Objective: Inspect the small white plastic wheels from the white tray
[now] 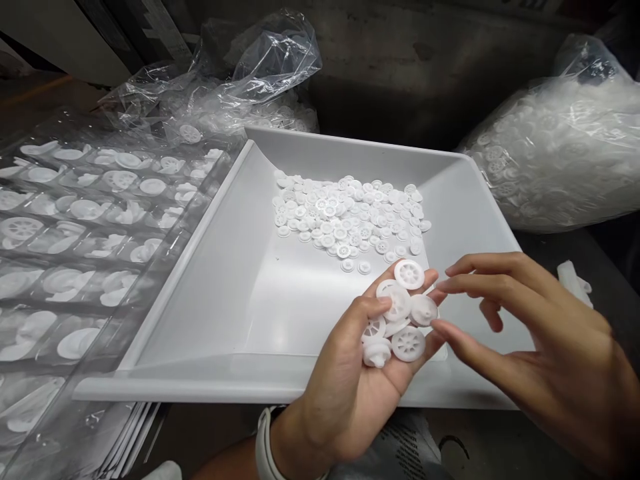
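Several small white plastic wheels (409, 343) with spokes and a raised hub lie in my upturned left hand (350, 393). Its thumb presses on one of them, and the fingers curl up from beneath. My right hand (540, 340) is just to the right, thumb and fingers apart with nothing visible between them. Its fingertips are close to the left fingers and the wheels; whether they touch is hard to tell. Both hands are over the front right part of a pale grey tray (240, 267). A spread pile of similar white wheels (350, 213) lies toward the tray's back.
On the left, clear sheets of pockets (75, 207) hold white plastic parts. An open clear bag (225, 100) with parts stands behind the tray's left corner. A full clear bag (560, 147) sits at the right, near a white piece (574, 285).
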`<state>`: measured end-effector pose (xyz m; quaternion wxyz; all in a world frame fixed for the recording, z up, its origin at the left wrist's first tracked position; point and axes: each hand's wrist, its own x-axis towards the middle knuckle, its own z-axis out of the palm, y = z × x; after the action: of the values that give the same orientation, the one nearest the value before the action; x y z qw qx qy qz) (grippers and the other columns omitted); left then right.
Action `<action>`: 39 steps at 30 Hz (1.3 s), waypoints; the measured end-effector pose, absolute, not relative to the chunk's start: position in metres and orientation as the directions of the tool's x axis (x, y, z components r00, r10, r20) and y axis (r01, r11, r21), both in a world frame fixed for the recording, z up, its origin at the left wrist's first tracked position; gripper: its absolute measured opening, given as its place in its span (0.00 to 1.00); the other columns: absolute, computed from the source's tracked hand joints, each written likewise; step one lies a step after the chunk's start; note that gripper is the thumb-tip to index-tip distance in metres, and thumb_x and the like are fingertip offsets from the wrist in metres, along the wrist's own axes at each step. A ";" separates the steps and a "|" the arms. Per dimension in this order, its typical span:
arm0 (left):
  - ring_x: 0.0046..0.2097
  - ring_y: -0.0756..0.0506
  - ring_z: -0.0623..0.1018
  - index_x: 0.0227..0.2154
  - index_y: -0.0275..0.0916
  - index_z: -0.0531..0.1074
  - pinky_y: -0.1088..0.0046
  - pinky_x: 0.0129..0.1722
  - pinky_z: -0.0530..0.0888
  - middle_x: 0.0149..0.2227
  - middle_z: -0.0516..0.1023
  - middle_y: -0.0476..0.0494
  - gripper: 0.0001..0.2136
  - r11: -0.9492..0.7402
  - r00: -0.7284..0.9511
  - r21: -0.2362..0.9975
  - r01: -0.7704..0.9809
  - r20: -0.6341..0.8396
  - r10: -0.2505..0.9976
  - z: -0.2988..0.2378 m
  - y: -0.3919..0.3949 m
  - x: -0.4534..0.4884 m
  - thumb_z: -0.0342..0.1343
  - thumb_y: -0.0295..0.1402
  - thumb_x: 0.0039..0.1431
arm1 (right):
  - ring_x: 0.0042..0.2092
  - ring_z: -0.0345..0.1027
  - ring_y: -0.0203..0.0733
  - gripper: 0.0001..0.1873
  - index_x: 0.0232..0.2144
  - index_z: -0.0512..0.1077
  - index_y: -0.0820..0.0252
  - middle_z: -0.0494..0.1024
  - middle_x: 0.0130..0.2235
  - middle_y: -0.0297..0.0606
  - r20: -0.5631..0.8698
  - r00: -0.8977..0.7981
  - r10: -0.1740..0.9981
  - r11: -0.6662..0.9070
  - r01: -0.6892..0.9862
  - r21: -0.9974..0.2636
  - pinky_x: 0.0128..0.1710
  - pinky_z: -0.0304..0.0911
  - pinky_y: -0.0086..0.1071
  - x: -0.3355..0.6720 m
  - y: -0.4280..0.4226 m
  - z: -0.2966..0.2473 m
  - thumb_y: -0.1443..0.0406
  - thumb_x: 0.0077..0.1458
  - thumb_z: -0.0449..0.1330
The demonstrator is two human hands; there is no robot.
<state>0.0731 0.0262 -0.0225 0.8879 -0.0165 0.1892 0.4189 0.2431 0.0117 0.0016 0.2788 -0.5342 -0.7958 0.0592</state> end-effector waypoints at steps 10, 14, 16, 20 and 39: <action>0.62 0.41 0.67 0.57 0.39 0.67 0.56 0.65 0.58 0.56 0.75 0.39 0.20 0.647 0.571 0.116 -0.753 -0.372 0.731 -0.021 0.028 0.075 0.48 0.27 0.63 | 0.43 0.64 0.38 0.08 0.43 0.71 0.51 0.67 0.49 0.34 0.263 -0.141 0.954 0.273 0.772 -0.575 0.39 0.66 0.29 0.236 0.007 -0.008 0.62 0.60 0.61; 0.58 0.40 0.73 0.57 0.37 0.66 0.59 0.62 0.66 0.55 0.75 0.37 0.20 0.640 0.564 0.080 -0.764 -0.401 0.722 -0.019 0.029 0.075 0.49 0.27 0.62 | 0.42 0.65 0.37 0.10 0.42 0.69 0.52 0.69 0.45 0.33 0.272 -0.099 0.957 0.265 0.676 -0.688 0.33 0.64 0.29 0.238 0.005 -0.009 0.67 0.58 0.62; 0.57 0.39 0.74 0.57 0.35 0.67 0.62 0.59 0.70 0.55 0.75 0.36 0.20 0.634 0.560 0.057 -0.771 -0.414 0.718 -0.018 0.029 0.075 0.49 0.26 0.62 | 0.41 0.66 0.37 0.09 0.41 0.69 0.54 0.70 0.42 0.34 0.300 -0.099 0.949 0.293 0.631 -0.718 0.33 0.64 0.31 0.241 0.004 -0.010 0.69 0.58 0.61; 0.58 0.38 0.73 0.59 0.35 0.64 0.62 0.58 0.72 0.56 0.74 0.35 0.22 0.639 0.572 0.042 -0.768 -0.403 0.714 -0.018 0.029 0.076 0.49 0.27 0.62 | 0.43 0.67 0.35 0.09 0.39 0.71 0.60 0.70 0.43 0.37 0.419 -0.202 0.885 0.435 0.679 -0.591 0.42 0.65 0.30 0.244 0.006 -0.011 0.76 0.58 0.59; 0.57 0.38 0.74 0.64 0.37 0.56 0.63 0.56 0.74 0.56 0.74 0.34 0.28 0.622 0.525 0.036 -0.782 -0.499 0.689 -0.016 0.030 0.076 0.51 0.26 0.60 | 0.52 0.66 0.47 0.15 0.45 0.69 0.56 0.71 0.48 0.40 0.354 0.077 0.932 0.268 0.510 -0.817 0.50 0.67 0.38 0.242 0.000 -0.022 0.71 0.55 0.64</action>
<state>0.0760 0.0295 -0.0164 0.8678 -0.0966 0.2405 0.4240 0.2424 -0.0002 -0.0216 0.4717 -0.5620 -0.6415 0.2238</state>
